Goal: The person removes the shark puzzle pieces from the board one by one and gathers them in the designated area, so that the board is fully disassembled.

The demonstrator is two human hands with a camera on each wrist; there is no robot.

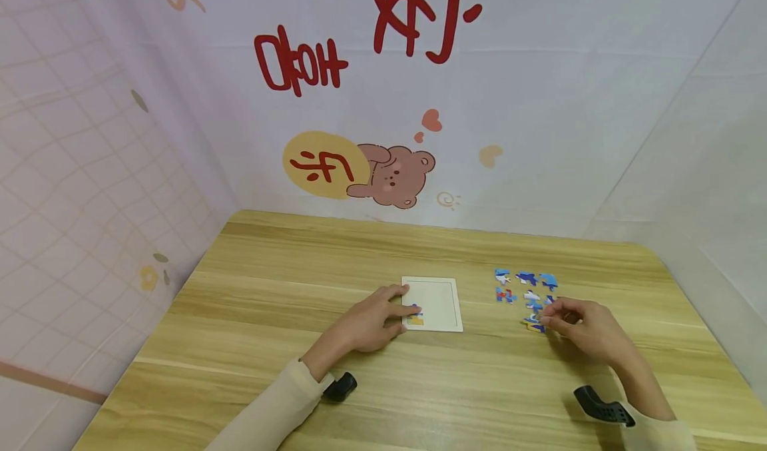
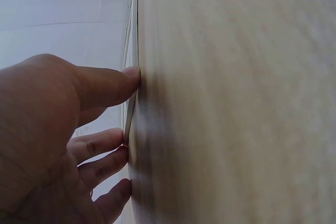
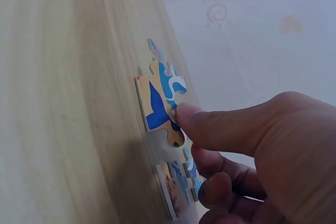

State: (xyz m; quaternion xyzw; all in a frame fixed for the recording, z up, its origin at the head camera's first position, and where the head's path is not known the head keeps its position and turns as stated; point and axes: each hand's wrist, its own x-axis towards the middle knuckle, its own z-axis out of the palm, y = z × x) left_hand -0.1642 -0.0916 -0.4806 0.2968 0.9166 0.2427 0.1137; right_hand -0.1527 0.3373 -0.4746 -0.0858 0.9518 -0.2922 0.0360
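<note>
A white square puzzle tray (image 1: 440, 304) lies on the table, with joined puzzle pieces (image 1: 415, 319) in its lower left corner. My left hand (image 1: 377, 318) rests on the tray's left side, fingers spread; one finger reaches over those pieces and the thumb touches the near edge. To the right, my right hand (image 1: 590, 331) has curled fingers at the loose pieces. Its thumb and forefinger pinch at a yellow-and-blue puzzle piece (image 3: 152, 103), seen in the right wrist view; the fingertips partly hide its edge. Another loose piece (image 3: 176, 190) lies just below it there.
Several more loose puzzle pieces (image 1: 527, 278) lie in rough rows right of the tray. The wooden table (image 1: 335, 251) meets a white printed cloth (image 1: 527, 104) at its back. A black wrist camera (image 1: 340, 388) sits at the left cuff, another (image 1: 602, 408) at the right.
</note>
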